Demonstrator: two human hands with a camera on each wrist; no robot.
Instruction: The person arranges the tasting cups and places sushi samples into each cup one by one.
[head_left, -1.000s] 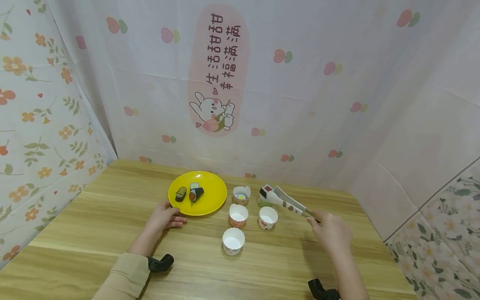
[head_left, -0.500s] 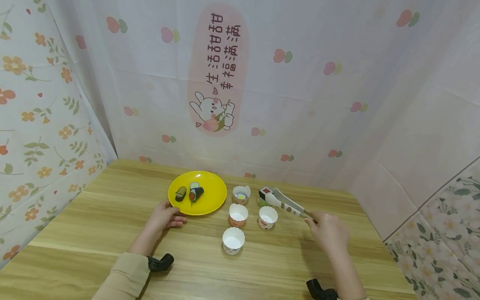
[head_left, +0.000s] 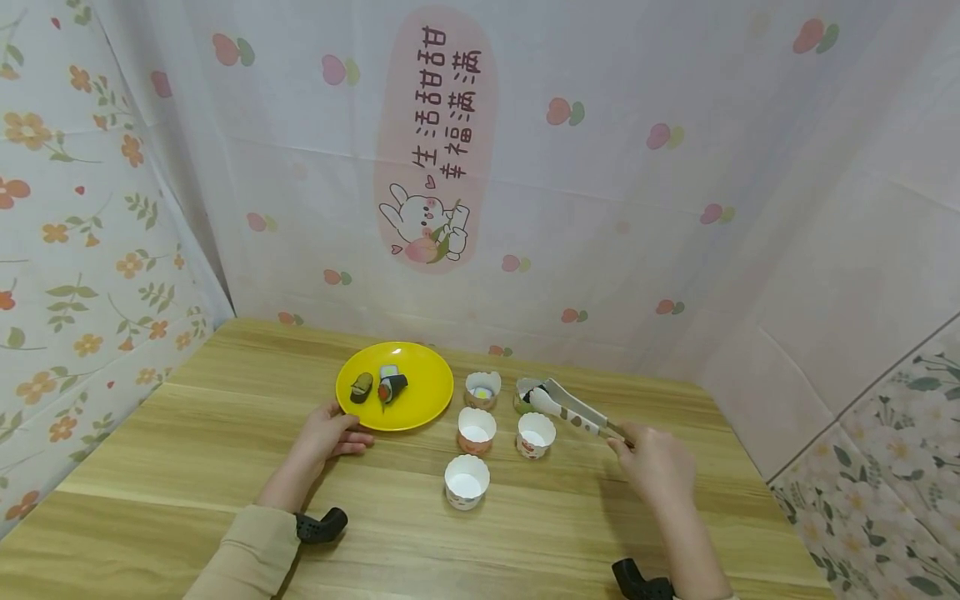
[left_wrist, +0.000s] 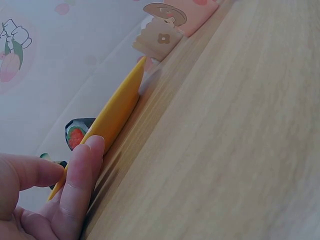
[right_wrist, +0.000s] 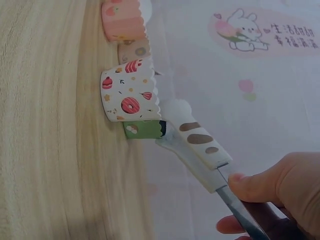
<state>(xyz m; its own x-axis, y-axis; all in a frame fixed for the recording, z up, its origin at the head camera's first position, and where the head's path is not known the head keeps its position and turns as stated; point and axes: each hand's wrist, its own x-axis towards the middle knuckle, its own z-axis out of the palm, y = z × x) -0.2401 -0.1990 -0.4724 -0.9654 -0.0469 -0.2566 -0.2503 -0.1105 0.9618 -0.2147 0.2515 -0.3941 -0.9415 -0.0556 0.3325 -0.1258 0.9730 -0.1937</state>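
Note:
My left hand (head_left: pixel 324 437) pinches the rim of a yellow plate (head_left: pixel 427 383), thumb above and fingers beneath in the left wrist view. On the plate lie toy sushi pieces: a brown-topped one (head_left: pixel 362 387), a cone-shaped hand roll (head_left: pixel 393 387) and a pale square one (head_left: pixel 389 371). My right hand (head_left: pixel 662 465) grips serving tongs (head_left: pixel 577 415) with white, brown-spotted tips. Those tips reach into a green paper cup (right_wrist: pixel 142 131) at the back right, where a dark sushi roll (head_left: pixel 529 393) shows at the tips. Whether the tips still squeeze the roll is unclear.
A brown paper cup (head_left: pixel 480 402) holds a white-and-yellow piece. Nearer stand an orange-pink cup (head_left: pixel 476 442), a white patterned cup (head_left: pixel 534 450) and another white cup (head_left: pixel 465 498). A printed cloth (head_left: pixel 585 208) hangs behind the wooden table (head_left: pixel 390 542).
The tongs move slightly left and down, lowering the dark sushi roll from above the green cup into it. My left hand and the plate stay in place.

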